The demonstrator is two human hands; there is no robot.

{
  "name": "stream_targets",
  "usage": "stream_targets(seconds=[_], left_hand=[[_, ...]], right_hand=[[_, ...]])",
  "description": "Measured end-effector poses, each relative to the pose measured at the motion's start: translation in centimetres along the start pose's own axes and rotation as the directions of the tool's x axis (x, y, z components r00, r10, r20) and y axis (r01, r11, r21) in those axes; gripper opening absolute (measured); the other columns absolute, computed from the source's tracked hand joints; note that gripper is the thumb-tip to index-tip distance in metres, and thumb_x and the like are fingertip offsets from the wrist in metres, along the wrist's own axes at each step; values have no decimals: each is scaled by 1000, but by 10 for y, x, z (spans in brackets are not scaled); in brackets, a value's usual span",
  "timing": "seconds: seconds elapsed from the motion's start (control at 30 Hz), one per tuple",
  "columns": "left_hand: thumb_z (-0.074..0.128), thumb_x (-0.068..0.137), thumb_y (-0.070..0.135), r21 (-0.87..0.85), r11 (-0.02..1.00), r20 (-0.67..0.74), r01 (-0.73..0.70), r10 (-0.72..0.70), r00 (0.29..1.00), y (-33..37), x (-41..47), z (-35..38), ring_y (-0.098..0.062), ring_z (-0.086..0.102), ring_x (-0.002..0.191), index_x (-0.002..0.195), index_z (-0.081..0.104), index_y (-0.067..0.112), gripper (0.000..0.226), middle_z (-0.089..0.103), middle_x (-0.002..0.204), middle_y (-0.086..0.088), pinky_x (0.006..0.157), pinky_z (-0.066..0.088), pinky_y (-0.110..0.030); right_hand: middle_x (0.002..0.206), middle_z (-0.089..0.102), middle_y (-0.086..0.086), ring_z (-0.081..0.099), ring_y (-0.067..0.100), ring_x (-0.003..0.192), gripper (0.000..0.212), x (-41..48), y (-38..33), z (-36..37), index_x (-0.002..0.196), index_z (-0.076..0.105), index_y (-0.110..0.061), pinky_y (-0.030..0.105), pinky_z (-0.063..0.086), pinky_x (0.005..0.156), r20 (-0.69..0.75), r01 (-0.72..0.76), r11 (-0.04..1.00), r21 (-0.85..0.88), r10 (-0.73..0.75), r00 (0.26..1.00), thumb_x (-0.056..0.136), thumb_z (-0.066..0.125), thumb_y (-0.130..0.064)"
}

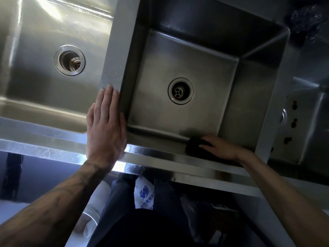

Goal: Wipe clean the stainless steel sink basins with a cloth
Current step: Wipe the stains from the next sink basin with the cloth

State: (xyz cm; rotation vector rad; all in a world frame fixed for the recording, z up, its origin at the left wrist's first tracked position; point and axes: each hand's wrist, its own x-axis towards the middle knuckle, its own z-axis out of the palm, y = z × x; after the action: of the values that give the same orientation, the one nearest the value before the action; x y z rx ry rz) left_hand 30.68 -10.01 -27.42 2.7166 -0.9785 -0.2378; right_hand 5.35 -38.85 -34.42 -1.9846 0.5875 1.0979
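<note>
— Where's the cloth point(193, 143)?

— Dark wad, down in the right basin point(187, 68), against the near wall by the right corner. The right hand point(222, 147) lies flat over it, fingers point(207, 139) stretched out close together, pressing it to the steel.

— And the other hand?

— The left hand point(105, 125) rests palm-down on the divider point(115, 50) between the basins, fingers point(108, 98) straight and together. The left basin point(35, 86) sits beside it; both drains are open.

Brushed steel right basin point(187, 56), dull sheen. Dark matt cloth point(193, 142) under right fingers point(209, 141). Glossier, scuffed steel divider point(114, 56) beneath left fingertips point(108, 91).
</note>
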Motion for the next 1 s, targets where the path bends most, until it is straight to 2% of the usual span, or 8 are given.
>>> stream_targets(seconds=[0.1,0.27,0.47,0.57,0.67,0.73,0.9,1.0], left_hand=[[34,111,22,-14,1000,7,5,-5,1000,0,0,-1,-26,14,164,167,22,6,59,18,176,-11,129,23,-49],[36,110,20,-20,1000,-5,12,-12,1000,1,0,0,-26,16,164,166,24,6,59,20,176,-11,128,24,-50],[36,111,22,-26,1000,1,15,-15,1000,0,0,1,-26,15,164,166,24,6,59,19,176,-10,129,25,-51],[36,111,22,-34,999,8,12,-12,1000,0,-1,0,-26,14,164,166,23,6,59,18,176,-10,129,24,-51],[37,111,21,-29,999,3,20,-20,1000,2,-1,0,-26,15,164,166,24,6,59,19,176,-10,129,25,-51],[39,111,19,-21,1000,-9,22,-22,1000,2,1,1,-26,15,164,166,24,5,59,19,176,-10,129,25,-50],[38,111,19,-18,1000,-4,3,-3,1000,1,-1,0,-26,15,164,166,24,4,59,19,176,-11,129,25,-50],[39,110,19,-15,1000,-8,10,-10,1000,1,0,0,-25,15,164,166,24,5,59,19,176,-10,129,25,-49]], right_hand=[[110,62,3,60,17,102,26,-23,7,-4,121,64,-19,32,47,94,-3,30,998,47,-30,1000,104,52,-35],[128,62,14,60,29,115,36,15,6,2,130,61,-10,35,46,98,43,-142,989,-43,144,989,106,49,-33],[111,62,3,59,18,100,28,-25,9,-3,120,63,-11,35,48,93,-20,-163,987,4,163,986,105,51,-32],[128,64,15,61,28,112,35,2,9,-2,128,61,-9,39,49,98,38,-226,974,-21,226,973,105,51,-34],[149,49,18,49,34,135,47,42,-9,10,143,48,-6,37,42,108,44,-315,943,-103,321,946,106,47,-36],[151,47,18,47,33,136,48,64,-38,17,144,47,-7,38,41,110,45,-256,963,-88,261,964,106,48,-36],[142,58,18,54,36,129,41,112,-142,28,137,58,-8,43,43,108,52,28,999,-31,-26,998,104,52,-32],[142,58,16,55,34,129,45,131,-197,32,141,56,-12,42,44,107,38,96,995,22,-97,995,104,52,-37]])
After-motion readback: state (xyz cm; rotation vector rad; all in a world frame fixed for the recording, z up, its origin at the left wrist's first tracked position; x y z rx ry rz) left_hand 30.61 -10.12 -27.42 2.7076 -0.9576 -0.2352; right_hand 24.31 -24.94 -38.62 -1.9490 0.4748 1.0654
